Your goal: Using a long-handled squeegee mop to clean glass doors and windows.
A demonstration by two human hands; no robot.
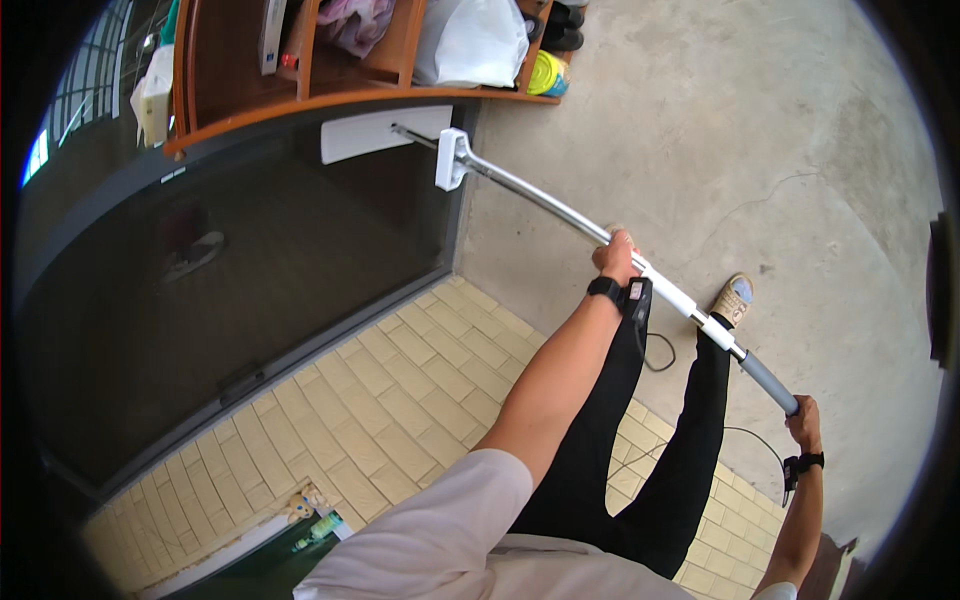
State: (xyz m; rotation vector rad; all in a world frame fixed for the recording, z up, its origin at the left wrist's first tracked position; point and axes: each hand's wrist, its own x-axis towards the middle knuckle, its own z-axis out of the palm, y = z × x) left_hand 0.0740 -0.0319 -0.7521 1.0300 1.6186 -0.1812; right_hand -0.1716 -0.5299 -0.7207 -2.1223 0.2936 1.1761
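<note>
I hold a long flat mop across my front with both hands. Its silver pole slants from upper left to lower right, with white sleeves midway and a grey grip at the end. My left hand is wrapped round the pole above the white sleeve. Round the tail of the grey grip, my right hand is closed. The flat white mop head is at the upper part of a dark glass panel; whether it touches is hard to tell. A white bracket sits on the pole below the head.
A brown wooden shelf holds a white plastic bag, shoes and a yellow tub beside the glass. Beige tiles border the panel. Grey concrete lies to the right. Black cables hang from my wrist devices.
</note>
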